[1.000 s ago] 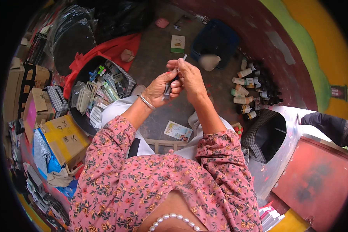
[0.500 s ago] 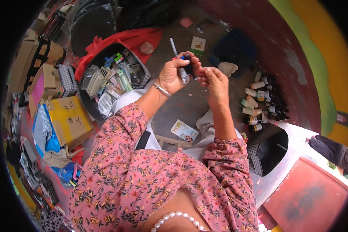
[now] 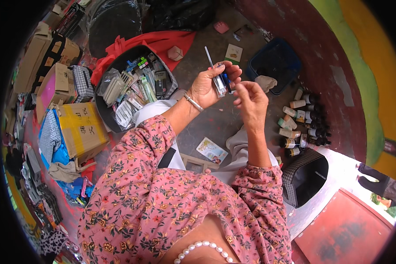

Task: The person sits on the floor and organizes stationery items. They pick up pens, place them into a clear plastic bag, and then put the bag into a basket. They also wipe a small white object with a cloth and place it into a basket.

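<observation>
My left hand (image 3: 209, 85) is raised over my lap and grips a small clear packet of pens (image 3: 220, 83), with one thin pale stick poking up and left out of it. My right hand (image 3: 251, 99) hovers just right of the packet, fingers curled and apart, holding nothing that I can see. A silver bracelet (image 3: 192, 102) sits on my left wrist. Both arms wear pink flowered sleeves.
A black tub (image 3: 103, 116) full of packaged small goods lies to the left on red cloth. A yellow cardboard box (image 3: 81, 127) sits beside it. Several small bottles (image 3: 301, 125) stand at the right, near a dark blue bin (image 3: 275, 64) and a checked bag (image 3: 306, 176).
My right hand has come off the packet and dropped slightly to the right. The left hand keeps the packet, now tilted more upright. The view has shifted a little.
</observation>
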Tool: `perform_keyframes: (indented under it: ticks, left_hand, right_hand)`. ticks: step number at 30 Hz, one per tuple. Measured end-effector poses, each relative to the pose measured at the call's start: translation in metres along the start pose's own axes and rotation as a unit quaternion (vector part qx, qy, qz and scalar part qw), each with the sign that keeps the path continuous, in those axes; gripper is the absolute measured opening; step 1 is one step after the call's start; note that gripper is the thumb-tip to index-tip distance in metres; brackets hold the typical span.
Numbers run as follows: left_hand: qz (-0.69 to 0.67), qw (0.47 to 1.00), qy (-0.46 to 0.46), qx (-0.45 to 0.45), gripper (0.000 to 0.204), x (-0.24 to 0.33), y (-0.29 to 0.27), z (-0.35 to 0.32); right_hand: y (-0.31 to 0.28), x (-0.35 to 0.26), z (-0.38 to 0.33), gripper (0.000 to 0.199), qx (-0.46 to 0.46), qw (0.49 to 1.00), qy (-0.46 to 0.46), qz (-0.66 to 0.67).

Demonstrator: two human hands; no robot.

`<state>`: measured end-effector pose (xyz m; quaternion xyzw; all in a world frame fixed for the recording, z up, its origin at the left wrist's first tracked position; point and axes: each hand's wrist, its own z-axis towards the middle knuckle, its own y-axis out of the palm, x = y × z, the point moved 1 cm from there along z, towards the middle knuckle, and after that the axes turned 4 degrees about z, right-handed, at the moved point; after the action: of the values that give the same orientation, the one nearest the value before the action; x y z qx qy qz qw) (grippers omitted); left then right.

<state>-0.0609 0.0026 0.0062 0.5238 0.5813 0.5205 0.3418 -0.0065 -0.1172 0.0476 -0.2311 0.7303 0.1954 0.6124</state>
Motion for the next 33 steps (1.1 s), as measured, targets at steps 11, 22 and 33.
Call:
perform_keyframes:
  ticks: [11, 22, 33]
  left_hand:
    - [-0.008, 1.000, -0.022, -0.016, 0.011, -0.003, -0.007, -0.001]
    - [-0.060, 0.998, -0.021, -0.018, 0.016, -0.005, 0.000, -0.007]
    - [0.125, 0.991, -0.050, -0.012, 0.008, -0.016, -0.007, 0.002]
  right_hand:
    - [0.009, 0.000, 0.000, 0.010, -0.039, 0.996, -0.004, -0.082]
    - [0.020, -0.004, -0.012, 0.013, -0.027, 0.906, -0.275, -0.320]
    - [-0.003, -0.008, 0.006, 0.007, -0.037, 0.999, -0.013, -0.016]
